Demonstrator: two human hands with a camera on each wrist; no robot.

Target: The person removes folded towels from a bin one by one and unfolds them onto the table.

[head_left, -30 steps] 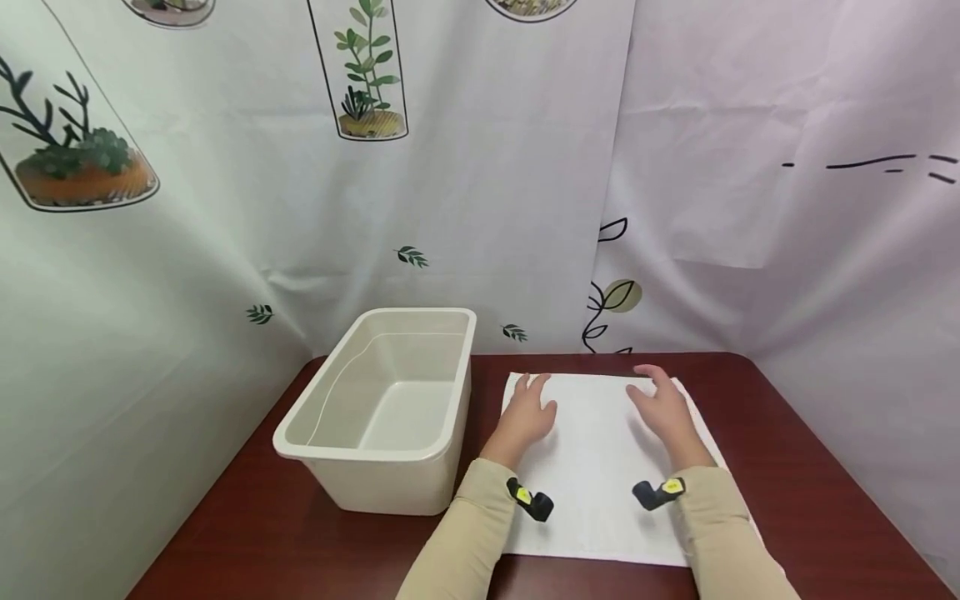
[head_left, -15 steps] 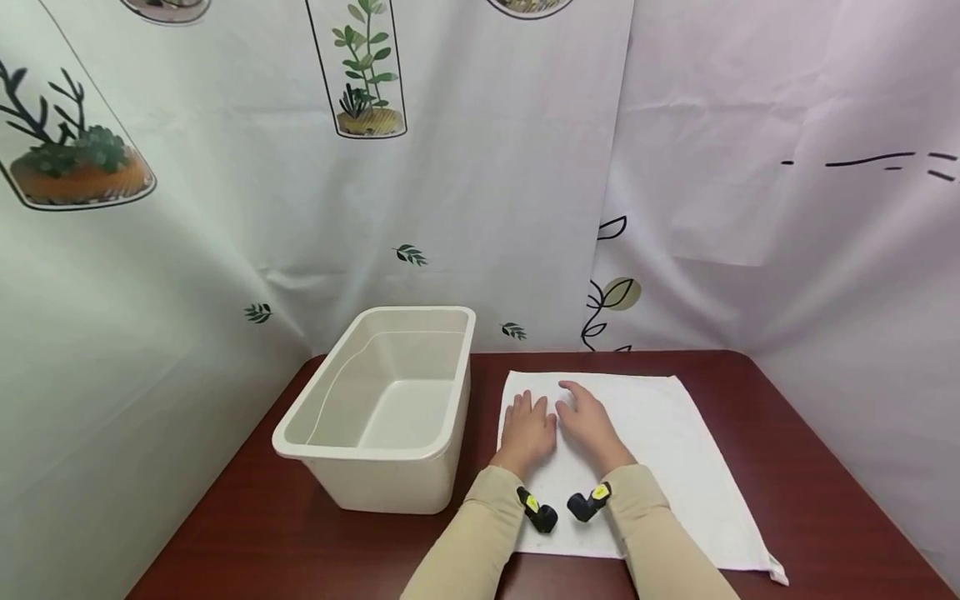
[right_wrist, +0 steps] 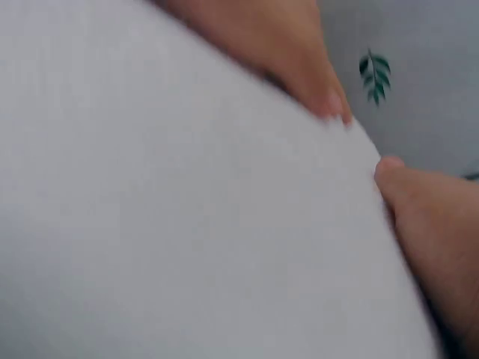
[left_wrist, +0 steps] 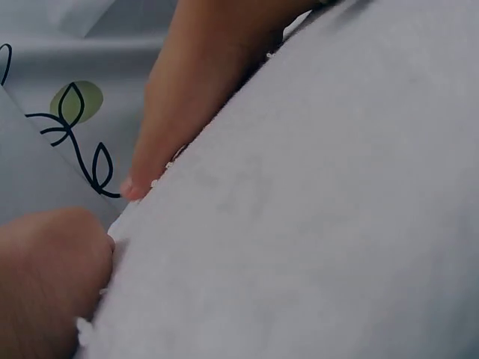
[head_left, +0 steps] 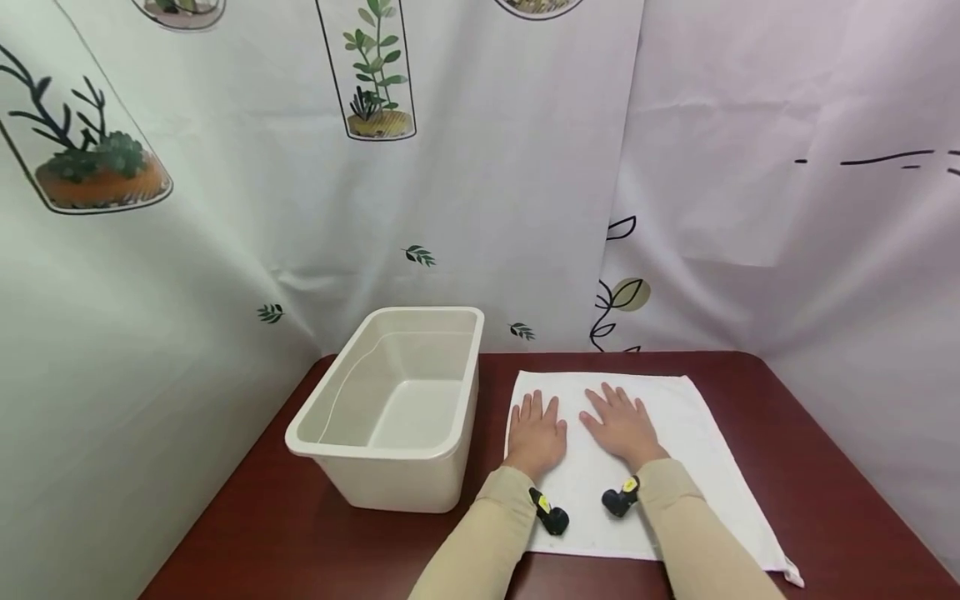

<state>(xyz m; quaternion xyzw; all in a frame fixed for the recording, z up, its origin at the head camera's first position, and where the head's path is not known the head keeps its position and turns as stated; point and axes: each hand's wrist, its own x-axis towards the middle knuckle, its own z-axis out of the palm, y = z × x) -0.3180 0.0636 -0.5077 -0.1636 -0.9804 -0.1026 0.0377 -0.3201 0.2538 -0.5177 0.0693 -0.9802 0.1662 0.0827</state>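
Note:
A white towel (head_left: pixel 592 517) lies spread on the dark red table, its near right corner slightly bunched. My left hand (head_left: pixel 536 437) rests on the towel's left part, palm down with fingers straight. To its right, my right hand (head_left: pixel 621 423) lies on the towel with fingers spread. Both wrist views show the towel's white cloth close up: in the left wrist view the left hand (left_wrist: pixel 49 280) is at the lower left, and in the right wrist view the right hand (right_wrist: pixel 438 232) is at the right edge.
A cream plastic tub (head_left: pixel 408 483) stands on the table (head_left: pixel 255 533) to the left of the towel, with nothing inside. Behind the table hangs a pale curtain (head_left: pixel 510 208) printed with plants. A small black camera sits on each wrist.
My right hand has swung left across the towel toward the left hand, then moved back right a little and flattened. The left hand has flattened onto the towel with little shift.

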